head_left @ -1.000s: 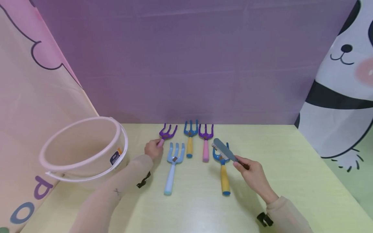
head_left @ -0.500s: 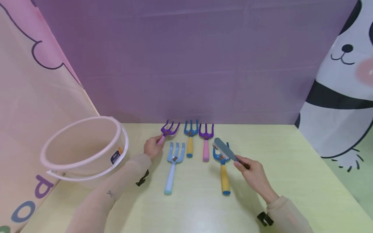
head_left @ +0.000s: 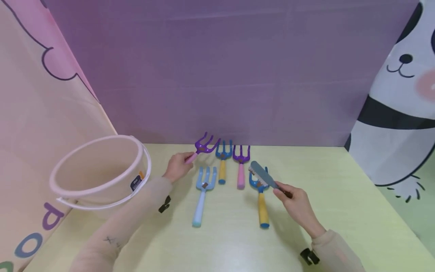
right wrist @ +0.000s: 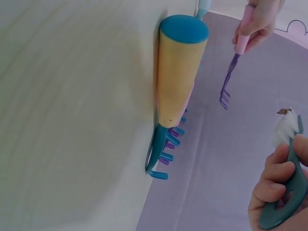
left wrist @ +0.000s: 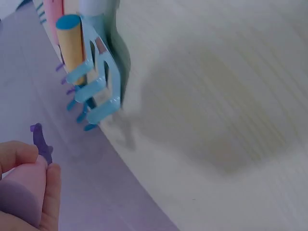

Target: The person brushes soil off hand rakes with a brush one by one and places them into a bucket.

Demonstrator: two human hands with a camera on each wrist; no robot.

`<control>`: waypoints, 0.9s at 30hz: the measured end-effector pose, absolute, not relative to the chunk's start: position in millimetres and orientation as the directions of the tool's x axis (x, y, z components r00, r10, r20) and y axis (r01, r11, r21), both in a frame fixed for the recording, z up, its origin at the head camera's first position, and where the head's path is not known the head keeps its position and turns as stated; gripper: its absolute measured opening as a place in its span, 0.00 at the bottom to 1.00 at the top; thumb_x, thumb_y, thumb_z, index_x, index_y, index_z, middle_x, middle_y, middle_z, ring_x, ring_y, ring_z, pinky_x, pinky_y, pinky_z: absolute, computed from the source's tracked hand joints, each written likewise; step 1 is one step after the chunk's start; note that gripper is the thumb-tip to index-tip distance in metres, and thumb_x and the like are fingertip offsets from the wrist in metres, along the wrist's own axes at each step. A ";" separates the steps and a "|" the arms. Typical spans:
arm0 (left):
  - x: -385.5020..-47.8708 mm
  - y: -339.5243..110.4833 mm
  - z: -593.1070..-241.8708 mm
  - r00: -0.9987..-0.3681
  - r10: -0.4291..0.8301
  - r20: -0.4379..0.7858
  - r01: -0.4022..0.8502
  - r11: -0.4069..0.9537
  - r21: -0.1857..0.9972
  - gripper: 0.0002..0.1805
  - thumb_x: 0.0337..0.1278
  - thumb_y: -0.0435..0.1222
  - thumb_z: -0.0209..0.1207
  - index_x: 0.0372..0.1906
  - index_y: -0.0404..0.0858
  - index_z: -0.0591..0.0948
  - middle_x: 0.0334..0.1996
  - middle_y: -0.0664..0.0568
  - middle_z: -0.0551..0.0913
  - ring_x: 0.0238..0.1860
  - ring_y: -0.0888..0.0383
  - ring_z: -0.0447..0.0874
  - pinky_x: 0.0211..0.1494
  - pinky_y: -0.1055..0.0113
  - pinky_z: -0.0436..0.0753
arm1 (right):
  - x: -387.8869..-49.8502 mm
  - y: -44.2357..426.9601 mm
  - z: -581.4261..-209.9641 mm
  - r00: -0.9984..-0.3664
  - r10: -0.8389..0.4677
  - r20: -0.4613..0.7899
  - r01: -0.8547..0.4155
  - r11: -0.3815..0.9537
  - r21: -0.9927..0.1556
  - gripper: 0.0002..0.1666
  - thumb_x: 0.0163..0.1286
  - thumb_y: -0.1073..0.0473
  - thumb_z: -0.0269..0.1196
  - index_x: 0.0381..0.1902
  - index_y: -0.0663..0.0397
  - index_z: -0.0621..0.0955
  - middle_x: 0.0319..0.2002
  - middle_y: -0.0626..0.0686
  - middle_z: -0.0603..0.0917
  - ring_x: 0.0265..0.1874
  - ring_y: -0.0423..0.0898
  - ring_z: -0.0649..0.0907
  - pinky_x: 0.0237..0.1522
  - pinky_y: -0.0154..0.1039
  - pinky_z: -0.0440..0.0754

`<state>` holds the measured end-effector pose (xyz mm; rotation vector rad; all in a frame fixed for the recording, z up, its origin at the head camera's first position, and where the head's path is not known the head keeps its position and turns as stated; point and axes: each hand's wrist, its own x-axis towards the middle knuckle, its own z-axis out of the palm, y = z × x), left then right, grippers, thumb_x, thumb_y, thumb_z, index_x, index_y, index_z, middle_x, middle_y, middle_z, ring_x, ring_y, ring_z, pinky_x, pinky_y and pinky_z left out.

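My left hand (head_left: 177,166) grips the pink handle of a purple toy garden fork (head_left: 202,148), lifted off the table with its tines up and to the right. In my right hand (head_left: 296,203) is a grey-green brush (head_left: 263,175) with white bristles (right wrist: 286,127); a brown bit sits on their end. The brush hangs over a blue garden fork with a yellow handle (head_left: 263,211), partly hiding its head. Between the hands lie a light blue fork (head_left: 200,202), another blue and yellow fork (head_left: 222,170) and another purple and pink fork (head_left: 241,174). Small brown patches mark the fork heads.
A pale pink bucket (head_left: 98,190) with a white handle stands at the left of the table (head_left: 217,249), beside my left forearm. A purple backdrop (head_left: 217,75) rises along the table's far edge. A panda print (head_left: 401,98) is at the right.
My left hand has raised the purple garden fork and carried it up and to the right, its head now beside the far blue fork's tines. The right hand and brush have barely moved.
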<state>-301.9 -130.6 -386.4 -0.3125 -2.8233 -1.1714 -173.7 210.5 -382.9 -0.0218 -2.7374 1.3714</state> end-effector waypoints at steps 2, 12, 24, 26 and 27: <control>-295.6 -129.9 -383.7 -0.975 0.177 0.132 0.218 0.686 0.694 0.26 0.52 0.28 0.56 0.59 0.32 0.72 0.51 0.36 0.78 0.24 0.57 0.74 0.25 0.70 0.78 | -173.3 211.0 -383.0 -0.997 0.047 0.064 -0.023 0.602 -0.798 0.24 0.68 0.55 0.56 0.56 0.64 0.74 0.40 0.61 0.82 0.22 0.41 0.69 0.19 0.31 0.66; -261.7 -120.6 -377.1 -0.963 0.239 0.122 0.254 0.667 0.701 0.24 0.51 0.29 0.57 0.58 0.35 0.74 0.48 0.40 0.81 0.26 0.58 0.74 0.27 0.71 0.77 | -174.3 210.1 -383.3 -0.996 0.040 0.075 -0.035 0.609 -0.792 0.23 0.68 0.57 0.56 0.56 0.65 0.74 0.39 0.62 0.82 0.22 0.41 0.70 0.19 0.31 0.67; -229.5 -99.0 -364.2 -0.944 0.324 0.061 0.252 0.591 0.766 0.24 0.52 0.28 0.58 0.58 0.37 0.74 0.43 0.41 0.83 0.22 0.59 0.75 0.20 0.71 0.75 | -176.1 207.6 -383.3 -0.994 0.034 0.107 -0.065 0.599 -0.798 0.23 0.67 0.56 0.56 0.55 0.65 0.75 0.40 0.62 0.83 0.24 0.41 0.72 0.20 0.30 0.69; -224.6 -96.5 -362.4 -0.938 0.338 0.072 0.271 0.592 0.759 0.23 0.52 0.29 0.57 0.57 0.36 0.75 0.44 0.41 0.82 0.23 0.59 0.76 0.23 0.71 0.77 | -175.7 207.0 -383.4 -0.994 0.031 0.103 -0.064 0.597 -0.800 0.23 0.67 0.55 0.56 0.55 0.65 0.75 0.41 0.62 0.83 0.24 0.41 0.71 0.20 0.30 0.69; -222.2 -95.4 -361.8 -0.935 0.346 0.077 0.281 0.592 0.755 0.23 0.53 0.29 0.57 0.57 0.35 0.75 0.44 0.41 0.82 0.23 0.58 0.75 0.23 0.70 0.77 | -175.8 206.5 -383.5 -0.994 0.032 0.100 -0.061 0.596 -0.801 0.23 0.67 0.56 0.56 0.55 0.65 0.75 0.41 0.62 0.83 0.24 0.41 0.72 0.21 0.30 0.69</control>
